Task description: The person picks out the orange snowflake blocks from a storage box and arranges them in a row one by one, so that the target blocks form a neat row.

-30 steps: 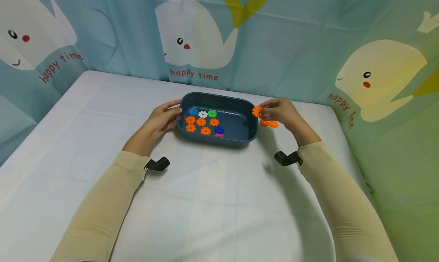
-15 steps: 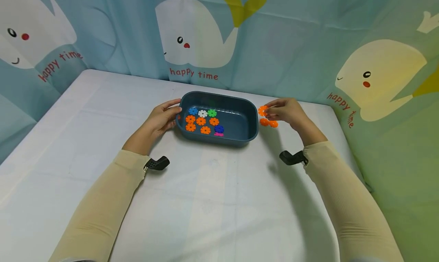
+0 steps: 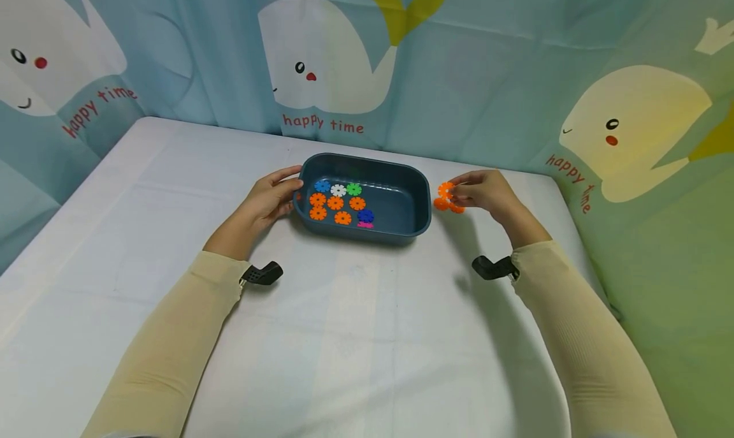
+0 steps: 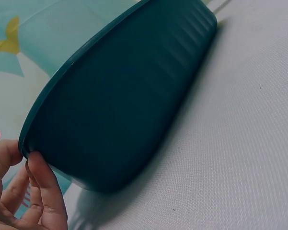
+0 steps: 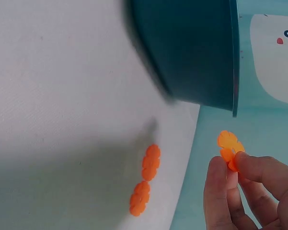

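My left hand (image 3: 268, 197) pinches the left rim of a dark blue plastic basin (image 3: 395, 203); thumb and fingers grip its edge in the left wrist view. Between the thumb and fingers of my right hand (image 3: 486, 194) is an orange snowflake disc (image 5: 228, 140), held up just off the basin's right end. Two more orange discs (image 5: 151, 162) lie on the table below that hand, end to end and partly covered in the head view. Inside the basin, several orange discs (image 3: 335, 203) lie with a blue disc (image 3: 322, 186), a white disc (image 3: 338, 190) and a green disc (image 3: 353, 189).
A dark blue disc (image 3: 366, 215) and a pink disc (image 3: 365, 225) are near the basin's front wall. The white-covered table (image 3: 344, 336) ends at the back against a blue curtain (image 3: 487, 94) printed with whales.
My right hand has drawn the orange disc away from the basin's right rim, to the right and then slightly down over the two table discs. The left hand and basin stay put.
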Action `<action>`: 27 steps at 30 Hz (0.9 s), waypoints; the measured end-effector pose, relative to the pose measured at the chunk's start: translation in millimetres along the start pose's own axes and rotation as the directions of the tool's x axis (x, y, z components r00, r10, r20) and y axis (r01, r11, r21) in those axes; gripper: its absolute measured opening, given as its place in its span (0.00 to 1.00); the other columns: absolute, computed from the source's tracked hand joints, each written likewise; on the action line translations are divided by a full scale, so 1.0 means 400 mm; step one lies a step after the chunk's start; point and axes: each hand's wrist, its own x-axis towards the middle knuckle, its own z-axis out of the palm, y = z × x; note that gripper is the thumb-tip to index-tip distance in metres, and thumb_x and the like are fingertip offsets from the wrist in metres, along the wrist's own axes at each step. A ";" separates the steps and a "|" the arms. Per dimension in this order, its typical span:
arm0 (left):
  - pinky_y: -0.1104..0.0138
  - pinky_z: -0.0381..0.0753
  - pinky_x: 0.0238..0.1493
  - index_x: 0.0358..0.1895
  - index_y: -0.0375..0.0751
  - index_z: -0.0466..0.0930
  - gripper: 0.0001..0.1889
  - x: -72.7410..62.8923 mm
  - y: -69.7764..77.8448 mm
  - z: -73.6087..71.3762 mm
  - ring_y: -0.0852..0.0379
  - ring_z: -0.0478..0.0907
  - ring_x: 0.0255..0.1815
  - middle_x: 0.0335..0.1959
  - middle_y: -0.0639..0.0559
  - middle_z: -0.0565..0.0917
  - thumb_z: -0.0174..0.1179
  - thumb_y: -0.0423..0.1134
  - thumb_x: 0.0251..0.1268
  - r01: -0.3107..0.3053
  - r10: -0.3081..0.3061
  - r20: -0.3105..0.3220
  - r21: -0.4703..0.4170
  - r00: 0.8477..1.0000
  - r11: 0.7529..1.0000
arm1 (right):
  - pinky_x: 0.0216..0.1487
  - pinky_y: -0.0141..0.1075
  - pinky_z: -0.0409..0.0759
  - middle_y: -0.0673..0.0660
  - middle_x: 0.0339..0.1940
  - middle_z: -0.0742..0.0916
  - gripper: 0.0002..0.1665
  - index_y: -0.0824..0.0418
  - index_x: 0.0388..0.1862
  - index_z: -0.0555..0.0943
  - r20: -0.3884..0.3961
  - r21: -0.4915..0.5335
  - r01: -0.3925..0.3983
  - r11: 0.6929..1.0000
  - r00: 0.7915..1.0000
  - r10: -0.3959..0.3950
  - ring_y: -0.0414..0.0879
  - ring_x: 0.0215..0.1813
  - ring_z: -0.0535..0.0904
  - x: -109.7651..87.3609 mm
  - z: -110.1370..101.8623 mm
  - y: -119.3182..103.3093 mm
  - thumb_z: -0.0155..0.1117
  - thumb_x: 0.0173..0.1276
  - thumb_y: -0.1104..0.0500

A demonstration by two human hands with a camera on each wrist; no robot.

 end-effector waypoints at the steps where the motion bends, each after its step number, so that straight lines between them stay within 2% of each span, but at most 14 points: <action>1: 0.75 0.79 0.27 0.72 0.49 0.68 0.27 0.000 0.000 0.000 0.62 0.80 0.33 0.47 0.53 0.81 0.60 0.36 0.71 -0.001 0.001 0.001 0.001 1.000 1.000 | 0.42 0.25 0.83 0.42 0.30 0.86 0.24 0.79 0.62 0.71 -0.001 0.000 -0.004 1.000 1.000 0.004 0.33 0.34 0.83 0.001 -0.002 0.002 0.58 0.72 0.66; 10: 0.75 0.79 0.28 0.72 0.49 0.67 0.27 -0.002 0.001 -0.001 0.62 0.80 0.35 0.50 0.52 0.80 0.59 0.37 0.71 -0.007 0.007 0.005 0.002 1.000 1.000 | 0.42 0.25 0.83 0.42 0.29 0.86 0.25 0.80 0.63 0.70 -0.011 0.005 -0.029 1.000 1.000 0.029 0.33 0.33 0.84 0.001 -0.019 0.020 0.58 0.72 0.65; 18: 0.75 0.78 0.26 0.72 0.49 0.68 0.28 -0.006 0.005 -0.002 0.63 0.80 0.33 0.48 0.52 0.80 0.60 0.36 0.71 0.003 -0.003 -0.003 -0.005 1.000 1.000 | 0.40 0.27 0.84 0.44 0.28 0.87 0.25 0.80 0.62 0.71 -0.041 0.073 -0.052 0.996 0.998 0.055 0.35 0.32 0.85 0.004 -0.034 0.041 0.60 0.71 0.67; 27: 0.75 0.77 0.27 0.72 0.49 0.67 0.28 -0.003 0.001 0.000 0.63 0.79 0.33 0.46 0.53 0.81 0.60 0.37 0.71 0.005 -0.005 0.004 0.004 1.000 1.000 | 0.40 0.27 0.84 0.43 0.28 0.85 0.25 0.79 0.62 0.72 -0.093 0.000 -0.075 0.997 0.993 0.075 0.34 0.31 0.84 0.001 -0.051 0.070 0.61 0.71 0.65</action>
